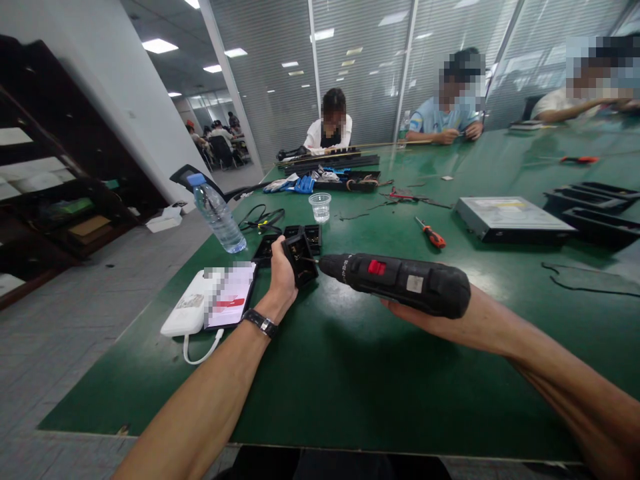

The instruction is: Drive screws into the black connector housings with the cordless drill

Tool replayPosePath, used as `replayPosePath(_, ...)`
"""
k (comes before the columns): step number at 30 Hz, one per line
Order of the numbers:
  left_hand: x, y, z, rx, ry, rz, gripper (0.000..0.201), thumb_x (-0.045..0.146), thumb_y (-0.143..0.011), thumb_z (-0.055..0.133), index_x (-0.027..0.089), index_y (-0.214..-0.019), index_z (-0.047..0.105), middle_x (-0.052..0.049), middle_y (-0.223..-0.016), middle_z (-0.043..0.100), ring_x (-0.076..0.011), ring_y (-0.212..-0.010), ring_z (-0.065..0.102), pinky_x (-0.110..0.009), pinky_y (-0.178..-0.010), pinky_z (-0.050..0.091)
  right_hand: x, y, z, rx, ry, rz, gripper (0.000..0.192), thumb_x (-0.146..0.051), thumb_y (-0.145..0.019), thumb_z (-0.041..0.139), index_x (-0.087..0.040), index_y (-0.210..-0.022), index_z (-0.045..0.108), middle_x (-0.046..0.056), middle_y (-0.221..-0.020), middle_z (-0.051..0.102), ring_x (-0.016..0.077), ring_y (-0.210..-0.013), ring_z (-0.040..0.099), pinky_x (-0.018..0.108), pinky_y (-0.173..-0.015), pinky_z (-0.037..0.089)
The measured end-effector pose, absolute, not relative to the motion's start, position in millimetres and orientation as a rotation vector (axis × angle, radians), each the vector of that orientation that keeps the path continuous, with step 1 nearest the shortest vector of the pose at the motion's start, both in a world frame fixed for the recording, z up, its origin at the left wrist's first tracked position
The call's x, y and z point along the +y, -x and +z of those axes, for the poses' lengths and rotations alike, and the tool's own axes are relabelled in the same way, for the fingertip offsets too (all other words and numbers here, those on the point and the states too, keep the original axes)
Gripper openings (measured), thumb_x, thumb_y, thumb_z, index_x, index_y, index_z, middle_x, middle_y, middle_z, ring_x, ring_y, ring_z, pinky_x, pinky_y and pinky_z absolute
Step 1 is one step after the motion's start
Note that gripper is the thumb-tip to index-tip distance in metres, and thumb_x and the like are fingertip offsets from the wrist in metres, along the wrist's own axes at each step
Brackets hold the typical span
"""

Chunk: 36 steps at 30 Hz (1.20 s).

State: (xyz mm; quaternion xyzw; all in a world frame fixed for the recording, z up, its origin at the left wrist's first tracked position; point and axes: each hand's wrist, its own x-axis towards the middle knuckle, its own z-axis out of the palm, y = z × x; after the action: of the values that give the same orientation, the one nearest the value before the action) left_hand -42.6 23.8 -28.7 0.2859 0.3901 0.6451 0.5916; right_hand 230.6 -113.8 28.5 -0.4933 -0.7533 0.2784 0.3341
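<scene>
While a power bank (187,312) and phone (231,295) lie at the left beside a bottle (219,215), the left hand (281,275) grips a small black part (301,259), tilted up off the green table (310,373). Its open face meets the bit of a black driver (400,281), held level by the right hand (425,313) wrapped underneath. Farther right lie a screwdriver (431,235) and a flat drive (513,218).

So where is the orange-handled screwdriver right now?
The orange-handled screwdriver lies loose on the green table, right of centre, between the clear plastic cup and the grey flat drive.
</scene>
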Motion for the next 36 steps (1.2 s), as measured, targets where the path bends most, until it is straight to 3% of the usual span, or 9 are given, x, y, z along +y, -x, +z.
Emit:
replayPosePath(16,21,41,-26,0.911,-0.674,1.498,0.045,0.056,-0.112,0.057,0.020,-0.090,0.074,-0.003,-0.075,0.075,-0.0226,-0.072,0.077,-0.030,-0.066,0.062,-115,-230,30,-1.961,1.260,0.737,0.025,-0.047,-0.092,0.083,-0.023,-0.087,0.080,0.007,-0.088,0.087,0.0262,-0.073,0.079,0.038,-0.066,0.068)
replayPosePath(18,21,41,-25,0.885,-0.660,1.498,0.043,0.057,-0.110,0.062,0.021,-0.090,0.073,-0.004,-0.076,0.075,-0.0238,-0.075,0.079,-0.030,-0.066,0.062,-115,-229,33,-1.953,1.220,0.739,0.024,-0.046,-0.092,0.084,-0.022,-0.094,0.085,0.007,-0.088,0.088,0.0277,-0.077,0.081,0.039,-0.073,0.071)
replayPosePath(21,23,42,-26,0.840,-0.639,1.512,0.040,0.058,-0.106,0.068,0.021,-0.091,0.071,-0.003,-0.076,0.075,-0.0234,-0.075,0.078,-0.029,-0.066,0.062,-115,-226,38,-1.941,1.126,0.766,0.041,-0.042,-0.093,0.086,-0.021,-0.129,0.089,0.005,-0.088,0.088,0.0302,-0.088,0.085,0.044,-0.093,0.074)
replayPosePath(24,24,43,-27,0.839,-0.633,1.505,0.042,0.061,-0.104,0.069,0.021,-0.090,0.071,-0.002,-0.074,0.073,-0.0230,-0.074,0.078,-0.029,-0.066,0.061,-115,-224,40,-1.919,1.115,0.790,0.070,-0.042,-0.094,0.087,-0.020,-0.160,0.077,0.010,-0.110,0.092,0.0334,-0.107,0.089,0.050,-0.114,0.069)
replayPosePath(28,25,43,-28,0.848,-0.634,1.499,0.044,0.061,-0.106,0.067,0.021,-0.089,0.070,-0.002,-0.073,0.073,-0.0234,-0.075,0.078,-0.029,-0.066,0.061,-114,-226,35,-1.955,1.108,0.764,0.077,-0.043,-0.094,0.089,-0.019,-0.165,0.073,0.018,-0.153,0.083,0.0378,-0.140,0.081,0.053,-0.131,0.057)
replayPosePath(32,25,43,-28,0.843,-0.648,1.501,0.043,0.057,-0.111,0.059,0.020,-0.091,0.071,-0.002,-0.073,0.072,-0.0226,-0.075,0.077,-0.029,-0.067,0.061,-113,-231,28,-1.947,1.109,0.761,0.073,-0.040,-0.095,0.090,-0.023,-0.165,0.073,0.015,-0.160,0.079,0.0386,-0.149,0.076,0.056,-0.134,0.053)
replayPosePath(36,24,43,-28,0.857,-0.639,1.497,0.044,0.060,-0.108,0.065,0.021,-0.088,0.071,-0.002,-0.072,0.071,-0.0236,-0.074,0.077,-0.030,-0.066,0.062,-113,-233,26,-1.942,1.099,0.750,0.071,-0.039,-0.094,0.091,-0.028,-0.162,0.076,0.012,-0.161,0.079,0.0401,-0.150,0.075,0.058,-0.135,0.052)
